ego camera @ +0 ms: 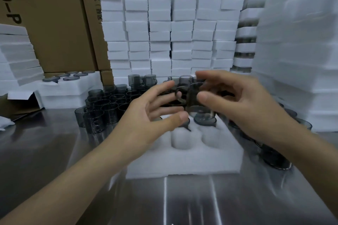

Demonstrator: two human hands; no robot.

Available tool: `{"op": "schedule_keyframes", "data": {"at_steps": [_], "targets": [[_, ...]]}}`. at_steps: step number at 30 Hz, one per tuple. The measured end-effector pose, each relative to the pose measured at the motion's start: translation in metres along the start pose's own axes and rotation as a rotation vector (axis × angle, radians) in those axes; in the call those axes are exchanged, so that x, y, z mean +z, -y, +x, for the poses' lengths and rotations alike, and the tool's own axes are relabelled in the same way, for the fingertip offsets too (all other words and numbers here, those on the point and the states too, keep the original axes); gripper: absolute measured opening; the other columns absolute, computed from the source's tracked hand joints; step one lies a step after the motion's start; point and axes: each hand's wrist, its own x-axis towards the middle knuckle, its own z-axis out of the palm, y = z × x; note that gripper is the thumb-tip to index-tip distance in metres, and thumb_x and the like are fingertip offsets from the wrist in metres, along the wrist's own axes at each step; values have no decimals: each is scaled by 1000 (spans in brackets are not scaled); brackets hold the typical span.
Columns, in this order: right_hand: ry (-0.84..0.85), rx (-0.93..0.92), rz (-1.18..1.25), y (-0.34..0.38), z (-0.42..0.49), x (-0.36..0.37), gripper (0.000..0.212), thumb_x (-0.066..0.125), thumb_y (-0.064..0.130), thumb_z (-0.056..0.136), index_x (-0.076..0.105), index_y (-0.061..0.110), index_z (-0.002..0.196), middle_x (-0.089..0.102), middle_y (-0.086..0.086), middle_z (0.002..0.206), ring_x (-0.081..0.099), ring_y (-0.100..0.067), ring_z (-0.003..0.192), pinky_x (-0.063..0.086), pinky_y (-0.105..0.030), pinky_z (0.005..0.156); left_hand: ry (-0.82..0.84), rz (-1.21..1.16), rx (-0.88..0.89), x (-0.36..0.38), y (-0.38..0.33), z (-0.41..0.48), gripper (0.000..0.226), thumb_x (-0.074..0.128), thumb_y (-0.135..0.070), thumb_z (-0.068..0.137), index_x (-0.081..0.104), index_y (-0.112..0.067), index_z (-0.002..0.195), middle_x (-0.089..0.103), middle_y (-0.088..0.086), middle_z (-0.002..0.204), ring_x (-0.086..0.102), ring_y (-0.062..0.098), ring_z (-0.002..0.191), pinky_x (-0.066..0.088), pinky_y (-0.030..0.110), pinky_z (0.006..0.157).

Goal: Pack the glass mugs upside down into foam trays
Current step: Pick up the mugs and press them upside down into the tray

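Glass mug (193,99) between left hand (151,113) and right hand (237,100), above foam tray (182,160)

The foam tray (182,157) is plain white, as are the stacked foam blocks (161,23) behind it and the foam piles (296,51) at the right. The raised mug (193,97) is see-through smoky grey, the same tint as the cluster of mugs (102,107) on the table (45,151), which is silvery grey metal with pale streaks of reflected light. The cardboard boxes (54,23) are brown with black printed lettering.
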Motion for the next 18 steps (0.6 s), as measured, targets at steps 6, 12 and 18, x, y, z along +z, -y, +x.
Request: {"op": "schedule_keyframes", "data": {"at_steps": [6,12,18], "targets": [[36,204,-246,-10,3,-21,47,71,78,72,79,42,100,78,7,85,73,-13,76,58,-35,72,-264,169,-30,-15,8,7,37,75,-18,99,70,-41,128,75,-19,122,75,1,106,61,19,75],[253,321,-350,-11,-1,-17,58,78,82,65,75,31,93,65,13,71,57,-1,64,49,-26,65,-297,223,-83,-17,16,8,28,74,-14,100,77,-40,111,76,-26,111,72,-7,98,57,15,70],[260,320,-327,-10,-2,-16,61,80,82,59,75,33,96,65,13,74,57,-2,68,51,-32,72,-278,282,-64,-14,20,8,24,75,-12,98,80,-34,108,78,-21,109,74,-3,96,52,8,72]]}}
